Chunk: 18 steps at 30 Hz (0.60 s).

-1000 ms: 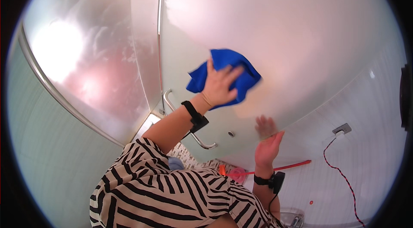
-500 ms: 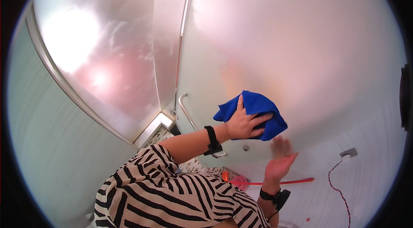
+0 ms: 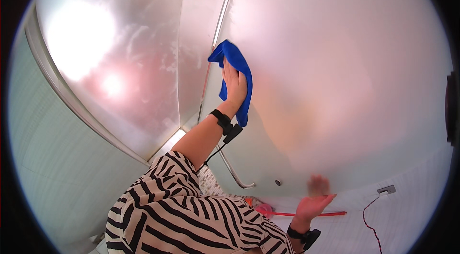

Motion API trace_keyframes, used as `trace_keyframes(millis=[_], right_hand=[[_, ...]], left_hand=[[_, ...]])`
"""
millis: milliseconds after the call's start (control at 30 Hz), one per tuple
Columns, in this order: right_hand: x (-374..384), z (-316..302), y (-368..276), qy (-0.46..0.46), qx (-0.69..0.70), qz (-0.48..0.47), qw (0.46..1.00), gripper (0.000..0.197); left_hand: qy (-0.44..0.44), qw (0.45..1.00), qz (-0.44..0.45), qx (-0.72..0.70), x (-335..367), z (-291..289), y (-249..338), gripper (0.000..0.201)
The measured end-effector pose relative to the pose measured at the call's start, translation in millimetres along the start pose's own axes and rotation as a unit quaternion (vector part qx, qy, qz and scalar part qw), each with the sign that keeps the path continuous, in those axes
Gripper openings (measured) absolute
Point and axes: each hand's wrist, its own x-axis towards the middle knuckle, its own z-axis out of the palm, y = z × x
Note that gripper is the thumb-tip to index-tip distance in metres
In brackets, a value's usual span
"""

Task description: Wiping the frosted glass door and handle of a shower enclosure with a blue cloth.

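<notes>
2 hands (image 3: 235, 85) (image 3: 310, 208), 2 wristbands (image 3: 221, 121) (image 3: 295, 235), 1 cloth (image 3: 239, 58), 1 handle (image 3: 231, 168)

From here, I'm seeing a plain bright-blue cloth (image 3: 238, 61) and a cream shirt (image 3: 191, 220) with black stripes. The wrist straps (image 3: 223, 121) are showing black, the pole (image 3: 330, 214) red, and the cord (image 3: 365, 221) is mixing red with black.

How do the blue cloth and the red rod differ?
The blue cloth is wide and creased, while the red rod is thin and nearly straight. The cloth stretches upright in view; the rod sits lower, nearly level. Both are partly hidden, the cloth by the left hand, the rod by the right hand.
</notes>
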Motion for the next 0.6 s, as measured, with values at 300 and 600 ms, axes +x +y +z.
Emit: trace_keyframes(millis=[300,600], right_hand=[[-4,-18,-7,0.019,0.017,-0.007,1.0,0.058],[-12,-21,-7,0.055,-0.003,-0.03,0.998,0.059]], left_hand=[[-0.082,0.99,0.11,0.025,-92,3,50,0.059],[-0.018,0.996,0.085,0.002,50,-4,15,0.064]])
